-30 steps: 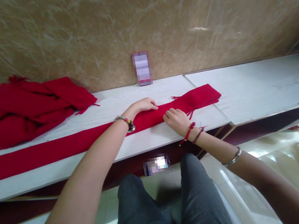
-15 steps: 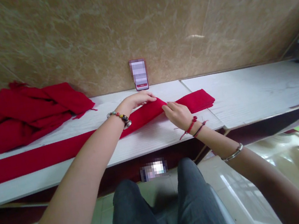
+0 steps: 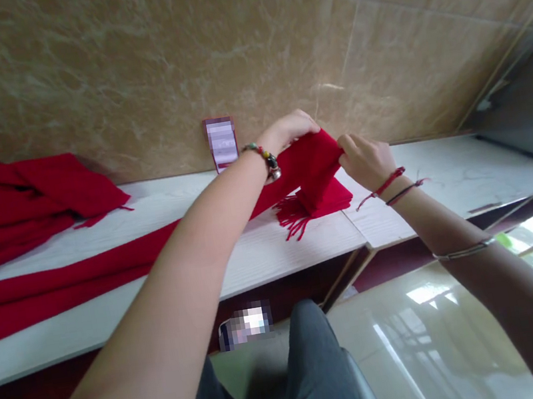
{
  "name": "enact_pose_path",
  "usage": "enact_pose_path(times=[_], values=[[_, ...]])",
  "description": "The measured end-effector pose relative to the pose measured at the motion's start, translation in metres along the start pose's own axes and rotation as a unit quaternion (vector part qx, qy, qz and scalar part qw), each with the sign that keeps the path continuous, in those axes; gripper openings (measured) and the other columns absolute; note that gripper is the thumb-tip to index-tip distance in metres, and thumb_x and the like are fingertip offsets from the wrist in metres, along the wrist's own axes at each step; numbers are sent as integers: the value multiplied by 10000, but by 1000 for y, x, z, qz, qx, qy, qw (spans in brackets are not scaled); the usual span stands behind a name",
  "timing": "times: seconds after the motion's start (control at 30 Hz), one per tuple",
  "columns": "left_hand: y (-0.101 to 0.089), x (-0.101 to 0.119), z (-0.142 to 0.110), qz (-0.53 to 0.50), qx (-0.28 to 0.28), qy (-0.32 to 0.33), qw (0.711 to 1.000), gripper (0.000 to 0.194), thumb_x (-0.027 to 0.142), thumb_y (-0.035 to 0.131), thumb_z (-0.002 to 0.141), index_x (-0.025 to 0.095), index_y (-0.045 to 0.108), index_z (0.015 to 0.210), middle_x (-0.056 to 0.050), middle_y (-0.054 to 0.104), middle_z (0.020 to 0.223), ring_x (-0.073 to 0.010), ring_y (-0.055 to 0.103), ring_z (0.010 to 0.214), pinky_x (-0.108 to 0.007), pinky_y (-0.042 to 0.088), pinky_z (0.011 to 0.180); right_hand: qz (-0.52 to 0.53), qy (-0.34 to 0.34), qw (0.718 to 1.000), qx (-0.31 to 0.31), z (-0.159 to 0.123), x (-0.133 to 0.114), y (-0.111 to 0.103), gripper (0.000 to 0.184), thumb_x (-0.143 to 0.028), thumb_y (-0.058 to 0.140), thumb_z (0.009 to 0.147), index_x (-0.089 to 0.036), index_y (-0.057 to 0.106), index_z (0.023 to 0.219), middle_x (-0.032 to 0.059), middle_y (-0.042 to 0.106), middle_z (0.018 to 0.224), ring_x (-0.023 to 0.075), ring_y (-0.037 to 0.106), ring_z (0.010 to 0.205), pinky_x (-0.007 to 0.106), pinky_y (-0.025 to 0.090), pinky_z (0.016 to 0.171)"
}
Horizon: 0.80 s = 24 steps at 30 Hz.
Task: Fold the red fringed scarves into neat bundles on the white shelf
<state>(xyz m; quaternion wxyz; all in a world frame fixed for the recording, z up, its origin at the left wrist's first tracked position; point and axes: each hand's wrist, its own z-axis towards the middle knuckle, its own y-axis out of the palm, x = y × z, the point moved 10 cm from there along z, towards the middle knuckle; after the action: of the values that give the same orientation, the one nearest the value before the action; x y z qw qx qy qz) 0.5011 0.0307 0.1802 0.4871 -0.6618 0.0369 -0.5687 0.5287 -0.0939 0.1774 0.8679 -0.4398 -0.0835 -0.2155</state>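
Note:
A long red scarf runs along the white surface from the left edge to the middle. Its right part is lifted between my hands and bends over a folded, fringed stack of the same red cloth lying below. My left hand pinches the upper edge of the raised part, its fingers partly hidden behind the fabric. Across from it, my right hand is closed round the right edge of the cloth. The white fringe-free middle of the scarf passes behind my left forearm.
A heap of red fringed cloth lies at the left against the tan tiled wall. A phone leans on that wall. The white tabletop has open shelves under its front edge. A dark grey box-like unit stands far right.
Both hands have moved right and up, lifting the scarf's near part and turning it over the folded end. A fringe now shows under it. The camera view has shifted to the right.

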Motion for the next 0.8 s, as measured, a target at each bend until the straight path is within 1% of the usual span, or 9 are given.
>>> enact_pose_path(times=[0.1,0.17,0.23,0.3,0.37,0.43,0.63,0.7,0.8], values=[[55,-1,16,102,-58,31,993,246,131,470,813,90,646,980,-76,668,904,-167,609,837,-242,439,695,-4,20,997,-76,-22,18,45,241,-142,384,842,-128,588,968,101,644,855,171,561,705,272,252,523],[85,-9,18,117,-74,47,989,277,205,486,836,78,633,1034,-109,666,1015,-191,606,910,-256,448,765,2,38,991,-129,-40,25,75,250,-130,383,843,-127,587,988,104,652,868,172,578,711,273,250,518],[108,-19,10,129,-85,58,986,359,301,512,843,92,596,1122,-136,621,1153,-220,580,1020,-289,430,870,13,55,984,-167,-55,29,97,250,-121,380,846,-130,585,988,105,656,882,174,591,723,274,255,515],[122,-31,-6,176,-91,67,978,518,428,528,833,143,499,1264,-166,483,1340,-278,475,1196,-395,362,985,31,64,981,-179,-65,30,106,258,-128,382,852,-135,582,1015,104,659,911,178,600,743,275,270,518],[123,-41,-24,237,-78,68,966,704,521,534,813,180,334,1397,-194,247,1489,-336,266,1348,-522,253,1043,52,69,981,-174,-67,30,105,299,-145,381,860,-150,571,1090,98,661,959,183,607,758,275,291,527],[118,-48,-42,270,-65,71,958,759,530,539,813,181,269,1431,-197,146,1519,-345,163,1385,-535,220,1058,74,76,980,-168,-65,32,101,353,-162,381,862,-175,555,1170,92,661,1012,191,612,770,276,319,543],[106,-59,-70,274,-35,100,956,584,420,429,913,88,356,1387,-208,270,1468,-262,292,1353,-320,250,1089,143,103,967,-182,-52,37,99,436,-184,407,843,-186,541,1258,104,671,1043,224,624,874,290,421,670],[106,-58,-70,280,-18,106,954,563,372,449,909,61,371,1373,-223,297,1450,-260,326,1337,-304,261,1085,153,104,962,-202,-51,37,106,466,-182,410,838,-179,525,1290,111,684,1026,229,628,902,296,435,712],[106,-53,-67,287,10,98,953,488,300,482,889,73,434,1319,-202,389,1395,-257,427,1267,-305,355,1026,152,107,958,-220,-50,39,115,496,-148,420,813,-165,527,1297,116,695,1021,231,632,924,301,444,755]])
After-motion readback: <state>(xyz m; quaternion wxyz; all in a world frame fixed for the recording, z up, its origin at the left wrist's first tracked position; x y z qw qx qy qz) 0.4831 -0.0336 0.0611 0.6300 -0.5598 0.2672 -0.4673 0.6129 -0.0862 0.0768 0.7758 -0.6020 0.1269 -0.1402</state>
